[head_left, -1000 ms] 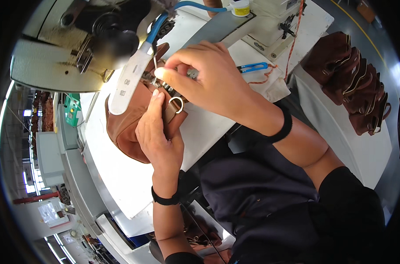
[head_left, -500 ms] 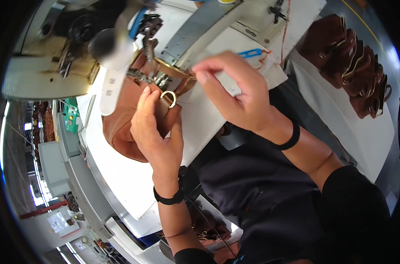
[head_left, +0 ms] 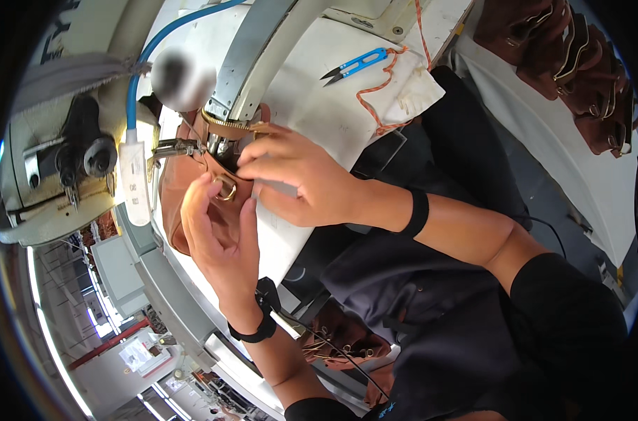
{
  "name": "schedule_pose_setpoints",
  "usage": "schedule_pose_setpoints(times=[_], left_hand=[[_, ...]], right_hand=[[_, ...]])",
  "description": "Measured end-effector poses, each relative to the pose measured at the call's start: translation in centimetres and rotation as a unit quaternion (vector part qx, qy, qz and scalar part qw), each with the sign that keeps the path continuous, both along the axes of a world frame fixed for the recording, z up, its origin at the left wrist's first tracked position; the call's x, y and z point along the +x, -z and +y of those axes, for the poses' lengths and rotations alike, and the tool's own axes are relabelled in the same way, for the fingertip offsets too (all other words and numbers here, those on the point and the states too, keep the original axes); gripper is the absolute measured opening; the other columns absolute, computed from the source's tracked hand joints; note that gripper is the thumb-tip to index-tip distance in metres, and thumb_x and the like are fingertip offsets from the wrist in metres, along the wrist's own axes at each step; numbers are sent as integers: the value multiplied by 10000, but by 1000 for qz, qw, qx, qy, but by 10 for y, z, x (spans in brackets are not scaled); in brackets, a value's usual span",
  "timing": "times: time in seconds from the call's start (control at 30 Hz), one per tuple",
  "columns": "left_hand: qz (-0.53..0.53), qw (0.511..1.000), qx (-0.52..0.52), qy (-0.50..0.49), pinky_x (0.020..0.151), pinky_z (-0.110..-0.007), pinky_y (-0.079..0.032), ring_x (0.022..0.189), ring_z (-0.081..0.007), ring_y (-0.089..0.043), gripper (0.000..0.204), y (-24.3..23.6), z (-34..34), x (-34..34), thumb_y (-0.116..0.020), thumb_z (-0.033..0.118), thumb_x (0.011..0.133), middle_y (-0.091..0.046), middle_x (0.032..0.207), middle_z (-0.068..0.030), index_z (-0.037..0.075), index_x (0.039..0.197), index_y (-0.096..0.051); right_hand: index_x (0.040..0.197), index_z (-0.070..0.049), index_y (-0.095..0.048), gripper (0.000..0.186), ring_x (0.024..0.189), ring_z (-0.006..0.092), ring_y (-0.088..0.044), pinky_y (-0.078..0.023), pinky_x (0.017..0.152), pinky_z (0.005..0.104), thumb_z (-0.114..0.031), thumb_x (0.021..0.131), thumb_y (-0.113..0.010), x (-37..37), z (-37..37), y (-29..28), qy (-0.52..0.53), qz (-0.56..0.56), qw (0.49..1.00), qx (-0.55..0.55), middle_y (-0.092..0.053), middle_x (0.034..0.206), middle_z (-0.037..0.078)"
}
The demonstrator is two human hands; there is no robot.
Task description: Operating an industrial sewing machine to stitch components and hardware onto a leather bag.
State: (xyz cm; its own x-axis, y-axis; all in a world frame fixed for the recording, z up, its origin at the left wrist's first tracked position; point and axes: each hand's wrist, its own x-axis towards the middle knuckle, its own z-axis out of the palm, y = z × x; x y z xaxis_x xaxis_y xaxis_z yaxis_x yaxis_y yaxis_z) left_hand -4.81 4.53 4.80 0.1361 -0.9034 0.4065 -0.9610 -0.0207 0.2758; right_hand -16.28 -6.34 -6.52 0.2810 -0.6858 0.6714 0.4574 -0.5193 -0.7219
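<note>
A brown leather bag with a brass zip along its opening sits at the sewing machine's needle area. On its near edge is a brass D-ring on a leather tab. My left hand grips the bag beside the ring, fingertips on the leather and thumb apart from them. My right hand is closed on the bag's upper edge by the zip. Its fingers and thumb come close together there, and they partly hide that edge. The bag's inside is mostly hidden.
Blue-handled thread snips on an orange cord lie on the white tabletop. A blue hose runs by a white lamp. Several brown bags rest on a white sheet at right; more brown pieces lie below the table.
My right hand has come left and down from above the table onto the bag's edge. My left hand stays on the bag. The view has shifted, showing the whole snips.
</note>
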Motion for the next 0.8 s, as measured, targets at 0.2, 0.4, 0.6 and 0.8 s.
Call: schedule_pose_setpoints(times=[0.2,0.4,0.6,0.8], left_hand=[[-83,996,31,3,1135,-433,-468,1346,-366,-605,635,5,8,-2,-844,14,846,-601,1503,-200,18,1420,-573],[-53,998,-5,-32,1130,-439,-465,1335,-366,-616,655,24,10,-1,-769,14,885,-623,1465,-193,-3,1490,-517],[-33,997,-60,-40,1096,-433,-486,1286,-360,-629,698,29,13,2,-819,-3,824,-649,1427,-180,-5,1467,-547],[-61,995,-78,-20,1038,-415,-509,1225,-348,-661,537,15,2,-11,-833,53,848,-684,1370,-176,-5,1338,-621]], right_hand=[[1033,-58,-725,123,1168,328,-623,-423,1076,466,-127,932,-738,0,-1,1,-2,25,1000,-19,-700,1110,83],[997,-70,-704,101,950,314,-598,-418,979,469,-166,968,-699,-5,-2,-22,-14,35,999,1,-642,905,90],[1079,-43,-730,190,1095,356,-612,-444,1001,486,-201,977,-705,-3,-6,-16,-102,47,993,24,-701,1097,123],[1021,-46,-701,172,1117,375,-635,-446,1032,452,-215,991,-690,-10,-21,-21,-9,84,988,-130,-712,1161,148]])
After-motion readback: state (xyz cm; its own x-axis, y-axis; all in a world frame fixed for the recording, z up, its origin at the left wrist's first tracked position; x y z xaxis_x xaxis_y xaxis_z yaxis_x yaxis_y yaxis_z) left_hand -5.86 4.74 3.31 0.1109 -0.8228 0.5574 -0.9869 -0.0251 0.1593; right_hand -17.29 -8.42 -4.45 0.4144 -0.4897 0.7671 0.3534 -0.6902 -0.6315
